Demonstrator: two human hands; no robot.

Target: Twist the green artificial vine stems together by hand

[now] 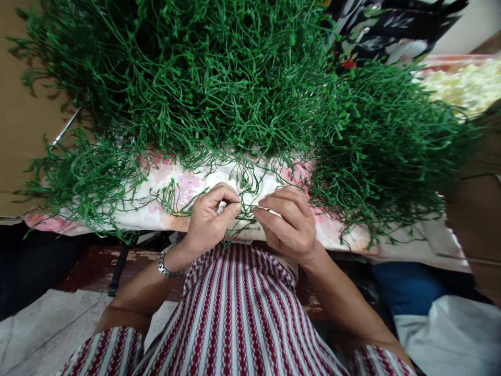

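Observation:
Thin green plastic-looking stems [246, 209] run between my two hands at the front of the table. My left hand [213, 216], with a metal watch band [164, 262] at its wrist, pinches a stem between thumb and index finger. Across from it, my right hand [287, 222] has its thumb and fingertips pinched on the other side of the same stems. A few loose sprigs [170, 198] lie on the floral cloth [188, 183] left of my fingers. Exactly how the stems join is too fine to make out.
A big heap of green sprigs [203, 78] fills the back, with another pile [391, 141] at right and a smaller one [86, 177] at left. Cardboard [27, 125] stands at the left. A black floral bag [395, 31] and pale yellow pieces [469, 83] sit behind, right.

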